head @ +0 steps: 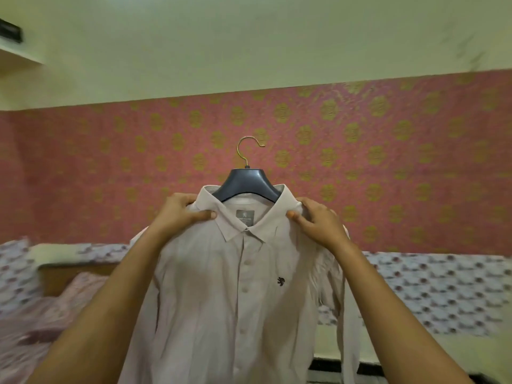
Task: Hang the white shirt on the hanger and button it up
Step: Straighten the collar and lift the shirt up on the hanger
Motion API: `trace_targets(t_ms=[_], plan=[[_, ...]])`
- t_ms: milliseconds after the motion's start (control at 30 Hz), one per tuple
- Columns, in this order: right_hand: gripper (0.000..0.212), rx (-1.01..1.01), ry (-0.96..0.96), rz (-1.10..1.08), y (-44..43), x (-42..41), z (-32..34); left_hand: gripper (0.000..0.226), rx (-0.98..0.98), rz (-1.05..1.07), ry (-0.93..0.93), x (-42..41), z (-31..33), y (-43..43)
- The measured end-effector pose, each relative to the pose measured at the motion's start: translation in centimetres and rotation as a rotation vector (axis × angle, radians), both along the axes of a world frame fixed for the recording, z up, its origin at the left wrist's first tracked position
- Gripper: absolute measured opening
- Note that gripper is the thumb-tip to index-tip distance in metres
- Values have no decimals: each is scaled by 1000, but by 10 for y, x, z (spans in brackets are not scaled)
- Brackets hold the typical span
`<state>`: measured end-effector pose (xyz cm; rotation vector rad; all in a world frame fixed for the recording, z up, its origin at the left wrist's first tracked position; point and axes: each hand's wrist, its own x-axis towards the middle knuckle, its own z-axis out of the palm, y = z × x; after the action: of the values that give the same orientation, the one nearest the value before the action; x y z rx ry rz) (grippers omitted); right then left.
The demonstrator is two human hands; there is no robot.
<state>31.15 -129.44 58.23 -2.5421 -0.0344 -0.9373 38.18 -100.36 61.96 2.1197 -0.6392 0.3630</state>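
Now white shirt (221,286) on hanger (247,184), btwn hands, left hand (180,214) & right hand (318,220) pinching shoulders

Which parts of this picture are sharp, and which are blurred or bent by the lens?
Head view: the shirt, the hanger and both hands, left and right, are fairly sharp; the bed and pillow at the edges are smeared; the wallpaper's top edge slants, bent by the wide lens; the light is dim and greenish.

Single head-worn view, facing forward and level, close on the hanger (247,183) before the patterned wall (388,151).
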Motion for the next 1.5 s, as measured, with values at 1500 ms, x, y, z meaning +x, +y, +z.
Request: trace_targets(t_ms=[1500], plan=[[65,-165,-317,-1013,-736,197,184,41,-118,-360,-512,305,240,-851]])
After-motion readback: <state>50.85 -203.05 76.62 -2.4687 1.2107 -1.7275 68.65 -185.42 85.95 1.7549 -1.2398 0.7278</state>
